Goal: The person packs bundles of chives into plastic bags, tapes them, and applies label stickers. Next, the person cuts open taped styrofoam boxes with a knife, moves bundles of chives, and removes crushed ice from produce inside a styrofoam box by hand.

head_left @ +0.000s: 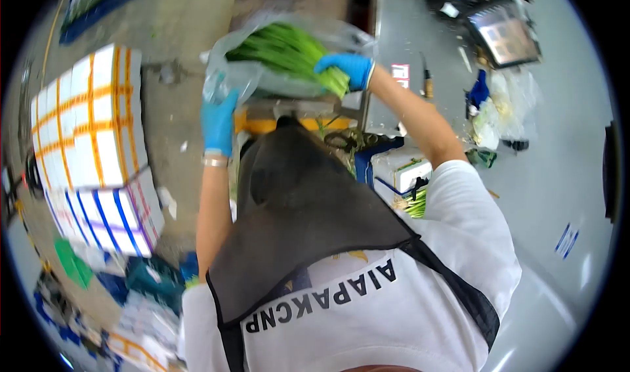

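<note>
At the far left, white boxes (95, 126) bound with coloured tape are stacked. The near left edge of a clear plastic bag (252, 83) is pinched in the grip of the left hand (218, 126). The long green bunch (282, 47) is held partly inside the bag, ahead of the torso and between the hands. Its leafy end is pointed forward and left, its pale stem ends back and right; the long axis is slanted across the bag. The stem end is gripped by the right hand (351, 70), the nearer one; the bunch is extended leftward from that grip. Farther right, a knife (428, 83) is seen on the grey desk (551, 195).
</note>
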Tool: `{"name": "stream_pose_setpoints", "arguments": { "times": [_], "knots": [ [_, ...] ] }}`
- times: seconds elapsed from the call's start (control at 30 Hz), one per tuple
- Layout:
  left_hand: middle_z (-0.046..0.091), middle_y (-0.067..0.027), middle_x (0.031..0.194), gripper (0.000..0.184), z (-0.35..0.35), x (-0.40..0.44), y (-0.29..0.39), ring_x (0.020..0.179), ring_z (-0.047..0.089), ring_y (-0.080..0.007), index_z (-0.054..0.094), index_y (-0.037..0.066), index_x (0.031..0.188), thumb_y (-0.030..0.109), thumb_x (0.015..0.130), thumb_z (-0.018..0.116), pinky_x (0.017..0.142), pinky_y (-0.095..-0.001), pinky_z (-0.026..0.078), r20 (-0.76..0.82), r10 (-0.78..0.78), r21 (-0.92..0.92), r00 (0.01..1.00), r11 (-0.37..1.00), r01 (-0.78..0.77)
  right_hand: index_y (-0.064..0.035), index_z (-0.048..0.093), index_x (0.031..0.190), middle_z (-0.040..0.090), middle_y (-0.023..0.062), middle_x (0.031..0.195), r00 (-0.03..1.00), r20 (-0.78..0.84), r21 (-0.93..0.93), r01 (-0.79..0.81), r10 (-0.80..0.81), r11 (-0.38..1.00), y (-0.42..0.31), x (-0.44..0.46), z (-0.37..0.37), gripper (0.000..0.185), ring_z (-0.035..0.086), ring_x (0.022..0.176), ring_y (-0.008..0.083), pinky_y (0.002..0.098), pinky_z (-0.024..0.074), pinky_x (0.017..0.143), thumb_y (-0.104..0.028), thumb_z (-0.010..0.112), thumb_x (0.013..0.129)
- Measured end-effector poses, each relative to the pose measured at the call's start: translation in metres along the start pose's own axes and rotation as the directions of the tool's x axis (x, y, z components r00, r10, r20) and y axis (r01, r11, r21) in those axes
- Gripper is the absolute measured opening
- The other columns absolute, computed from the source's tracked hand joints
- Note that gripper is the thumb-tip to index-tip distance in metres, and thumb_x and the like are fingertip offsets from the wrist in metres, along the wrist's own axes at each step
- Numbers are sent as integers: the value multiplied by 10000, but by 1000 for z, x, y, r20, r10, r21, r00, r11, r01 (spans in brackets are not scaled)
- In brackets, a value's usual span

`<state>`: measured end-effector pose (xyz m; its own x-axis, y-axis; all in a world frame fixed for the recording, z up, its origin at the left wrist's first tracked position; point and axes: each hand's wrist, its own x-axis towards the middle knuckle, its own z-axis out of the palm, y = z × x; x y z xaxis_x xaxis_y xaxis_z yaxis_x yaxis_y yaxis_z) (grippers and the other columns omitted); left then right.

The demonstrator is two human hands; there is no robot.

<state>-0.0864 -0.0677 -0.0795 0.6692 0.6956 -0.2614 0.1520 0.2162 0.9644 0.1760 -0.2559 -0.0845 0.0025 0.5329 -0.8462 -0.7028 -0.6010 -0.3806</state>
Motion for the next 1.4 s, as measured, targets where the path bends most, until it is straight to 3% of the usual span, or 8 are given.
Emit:
{"name": "stream_pose_setpoints", "arguments": {
  "times": [0.33,0.87,1.03,1.1,1.17,1.23,1.27,1.4],
  "knots": [
    [407,-220,1359,604,-32,-20,-7,1188,473,-273,410,-70,1333,166,847,679,958,-369,413,-229,-42,59,972,997,57,22,594,1092,664,132,885,906,-320,228,357,-276,906,118,-222,78,398,653,683,202,306,559,616,-227,644,785],
    [564,-104,1191,341,65,-58,-5,1002,560,-192,543,-14,1203,101,887,600,880,-309,457,201,62,219,978,970,-107,-1,590,1017,646,118,852,199,-884,104,966,-423,238,219,-402,-95,299,632,687,232,340,550,627,-188,652,791],
    [634,-37,997,303,268,-122,49,870,596,-122,607,35,1141,247,931,554,778,-262,488,797,-498,360,343,846,393,-33,580,1060,652,123,882,365,-862,281,922,-353,268,243,-349,-224,344,652,752,264,388,558,668,-225,682,793],
    [611,-37,961,236,362,-125,0,890,568,-113,616,33,1044,216,948,504,780,-232,465,948,-305,297,88,951,91,-25,562,1110,648,143,936,459,-815,409,888,-354,210,247,-313,-256,358,648,837,284,416,547,728,-215,658,821],
    [596,-44,966,237,461,-118,-104,899,545,-150,591,79,1093,237,965,468,784,-245,456,860,-197,511,-471,318,799,-37,579,1123,655,132,986,525,-752,523,843,-399,125,268,-258,-305,348,644,882,281,417,542,767,-230,656,843],
    [604,-61,1033,281,529,-128,-118,974,557,-188,567,95,1168,272,965,490,860,-265,474,819,-306,537,-485,114,836,-55,603,1089,656,116,989,593,-697,580,797,-403,171,285,-224,-327,313,639,884,256,383,534,797,-272,648,868],
    [614,-64,1051,297,555,-135,-109,993,568,-195,562,94,1190,270,954,523,885,-274,479,767,-633,540,-106,545,642,-54,607,1081,656,105,993,604,-691,552,796,-397,250,285,-223,-318,320,637,887,244,364,530,809,-299,643,878],
    [637,-55,1010,295,590,-125,-141,892,610,-161,633,67,1083,282,884,653,742,-279,513,774,-629,524,-68,576,627,16,586,1152,634,73,1079,590,-694,417,796,-413,438,308,-206,-344,480,592,936,168,304,486,852,-391,606,898]
  ]
}}
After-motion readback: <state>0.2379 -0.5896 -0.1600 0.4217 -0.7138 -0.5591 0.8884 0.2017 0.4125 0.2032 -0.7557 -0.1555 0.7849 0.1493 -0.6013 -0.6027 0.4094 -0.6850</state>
